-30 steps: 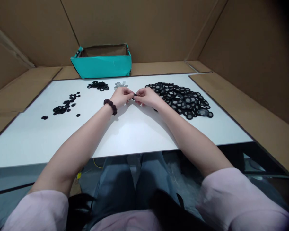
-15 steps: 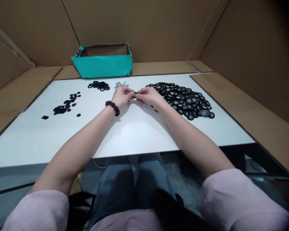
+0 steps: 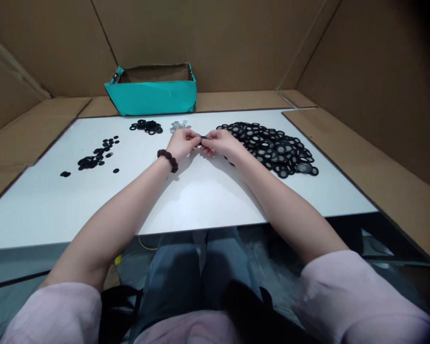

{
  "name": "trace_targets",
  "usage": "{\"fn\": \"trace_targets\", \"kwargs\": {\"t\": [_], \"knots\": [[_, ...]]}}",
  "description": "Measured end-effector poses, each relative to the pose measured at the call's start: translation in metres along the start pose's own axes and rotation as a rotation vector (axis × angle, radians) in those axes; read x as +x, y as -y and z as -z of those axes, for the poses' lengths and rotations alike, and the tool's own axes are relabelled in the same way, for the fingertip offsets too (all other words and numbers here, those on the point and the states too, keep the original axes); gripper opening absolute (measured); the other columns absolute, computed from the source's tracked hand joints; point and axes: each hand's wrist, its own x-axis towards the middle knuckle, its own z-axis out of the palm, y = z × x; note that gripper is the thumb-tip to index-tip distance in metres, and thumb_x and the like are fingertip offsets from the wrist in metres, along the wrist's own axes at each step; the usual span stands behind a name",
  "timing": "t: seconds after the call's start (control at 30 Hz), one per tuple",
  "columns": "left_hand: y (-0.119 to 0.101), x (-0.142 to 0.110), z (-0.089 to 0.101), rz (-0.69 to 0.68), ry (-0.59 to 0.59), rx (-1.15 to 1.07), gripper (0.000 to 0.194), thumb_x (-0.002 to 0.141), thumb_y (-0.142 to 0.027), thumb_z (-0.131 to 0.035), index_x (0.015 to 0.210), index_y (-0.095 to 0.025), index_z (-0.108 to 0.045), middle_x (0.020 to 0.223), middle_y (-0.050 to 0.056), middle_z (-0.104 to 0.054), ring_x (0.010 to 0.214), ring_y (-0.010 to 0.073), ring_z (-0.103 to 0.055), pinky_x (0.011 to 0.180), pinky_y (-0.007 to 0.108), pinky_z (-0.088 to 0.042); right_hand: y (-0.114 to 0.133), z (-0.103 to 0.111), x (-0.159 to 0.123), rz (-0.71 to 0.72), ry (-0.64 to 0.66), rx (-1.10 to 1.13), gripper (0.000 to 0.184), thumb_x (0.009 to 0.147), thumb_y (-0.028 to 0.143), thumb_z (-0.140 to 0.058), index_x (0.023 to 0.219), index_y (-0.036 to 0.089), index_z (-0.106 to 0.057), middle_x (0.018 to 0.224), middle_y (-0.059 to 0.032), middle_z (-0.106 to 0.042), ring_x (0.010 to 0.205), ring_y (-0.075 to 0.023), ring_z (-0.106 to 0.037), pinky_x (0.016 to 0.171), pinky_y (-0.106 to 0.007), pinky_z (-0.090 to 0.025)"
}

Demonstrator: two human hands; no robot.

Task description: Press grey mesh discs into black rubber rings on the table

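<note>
Between the fingertips of both hands, over the middle of the white table (image 3: 197,200), is a small black ring (image 3: 202,138), partly hidden by the fingers. My left hand (image 3: 182,142) pinches it from the left, a dark hair tie round that wrist. From the other side my right hand (image 3: 220,142) pinches it too. A large pile of black rings with pale grey centres (image 3: 272,145) lies right beside my right hand. Just behind my left hand is a little heap of pale translucent discs (image 3: 180,125).
Loose black rings (image 3: 146,126) lie at the back left, and small black discs (image 3: 93,160) are scattered nearer on the left. A turquoise open box (image 3: 152,99) stands behind the table. Cardboard walls (image 3: 236,43) enclose the back and sides.
The ring between my fingers has turned slightly, its pale part no longer showing. Both hands stay in almost the same place; the view has shifted a little.
</note>
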Motion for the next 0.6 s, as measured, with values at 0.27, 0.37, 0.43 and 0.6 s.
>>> {"fn": "trace_targets", "kwargs": {"t": [0.27, 0.37, 0.43, 0.6], "knots": [[-0.006, -0.006, -0.005, 0.021, -0.051, 0.066, 0.005, 0.087, -0.013, -0.069, 0.086, -0.017, -0.067, 0.085, 0.008, -0.074, 0.092, 0.0213, -0.075, 0.096, 0.042, -0.06, -0.003, 0.002, 0.002, 0.043, -0.022, -0.022, 0.034, 0.09, 0.001, -0.074, 0.063, 0.017, -0.059, 0.054, 0.0013, -0.063, 0.051, -0.0084, -0.056, 0.056, -0.017, -0.049], [-0.013, -0.011, -0.005, -0.03, -0.089, 0.11, 0.007, 0.085, -0.011, -0.066, 0.086, -0.017, -0.068, 0.089, 0.007, -0.075, 0.102, 0.0255, -0.075, 0.099, 0.041, -0.059, -0.003, 0.002, 0.001, 0.044, -0.012, -0.029, 0.034, 0.091, 0.002, -0.074, 0.063, 0.017, -0.061, 0.052, 0.0035, -0.059, 0.048, -0.0071, -0.051, 0.053, -0.017, -0.046], [-0.016, -0.013, -0.005, -0.057, -0.095, 0.131, 0.009, 0.086, -0.011, -0.063, 0.089, -0.018, -0.069, 0.092, 0.007, -0.076, 0.105, 0.0263, -0.074, 0.1, 0.041, -0.058, -0.002, 0.001, 0.0, -0.002, -0.001, 0.036, 0.033, 0.093, 0.0, -0.071, 0.065, 0.017, -0.06, 0.054, 0.0033, -0.06, 0.048, -0.0067, -0.052, 0.053, -0.016, -0.047], [-0.011, -0.007, -0.008, -0.062, -0.064, 0.049, 0.023, 0.085, -0.01, -0.06, 0.104, -0.017, -0.071, 0.094, 0.006, -0.076, 0.096, 0.0205, -0.073, 0.097, 0.038, -0.059, 0.002, -0.003, -0.004, -0.051, -0.009, 0.23, 0.034, 0.091, -0.004, -0.071, 0.071, 0.018, -0.055, 0.061, 0.001, -0.067, 0.059, -0.0083, -0.065, 0.067, -0.017, -0.058]]}}
